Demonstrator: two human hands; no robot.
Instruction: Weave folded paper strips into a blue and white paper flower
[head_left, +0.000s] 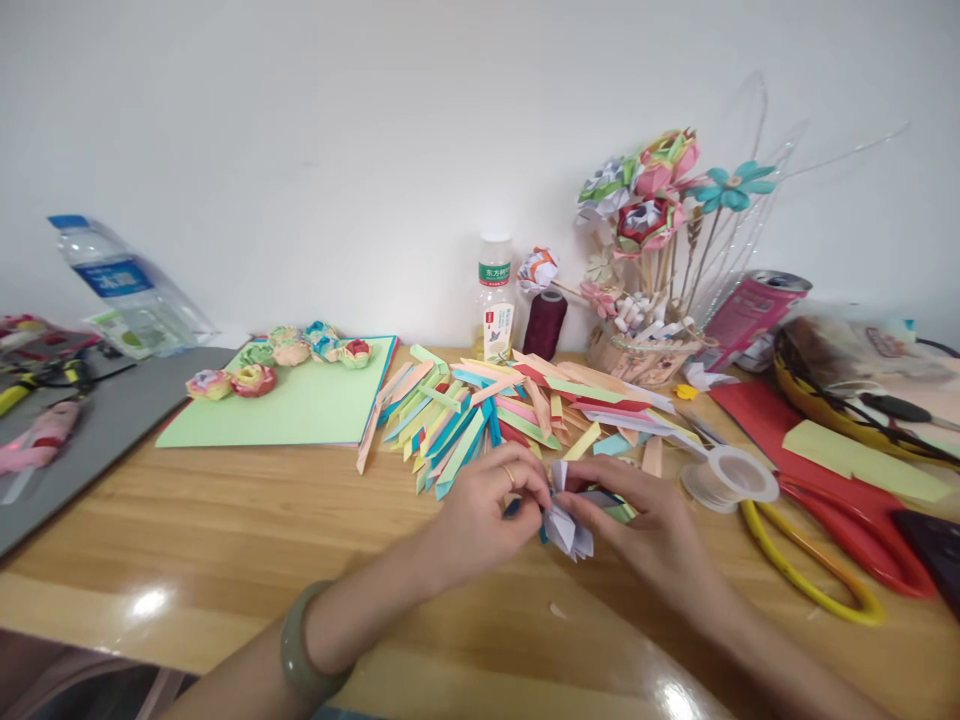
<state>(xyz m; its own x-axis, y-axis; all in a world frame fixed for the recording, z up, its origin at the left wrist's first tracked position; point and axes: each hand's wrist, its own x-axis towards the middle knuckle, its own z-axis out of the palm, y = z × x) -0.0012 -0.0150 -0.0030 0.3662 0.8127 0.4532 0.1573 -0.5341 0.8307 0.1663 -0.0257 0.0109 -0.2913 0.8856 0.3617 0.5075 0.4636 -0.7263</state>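
Over the counter (247, 540), the head view shows me one folded white paper piece (568, 530), just in front of one heap of colored strips (457, 425). My left hand (491, 500) pinches it from one side, my right hand (637, 510) grips it from the other. To the left, I count six paper rosettes (253, 380) on one green sheet (300, 410). I also see two bottles (495, 310), one dark red thread spool (545, 325), one pink can (754, 315) and one teal flower (731, 186) above a basket (637, 358).
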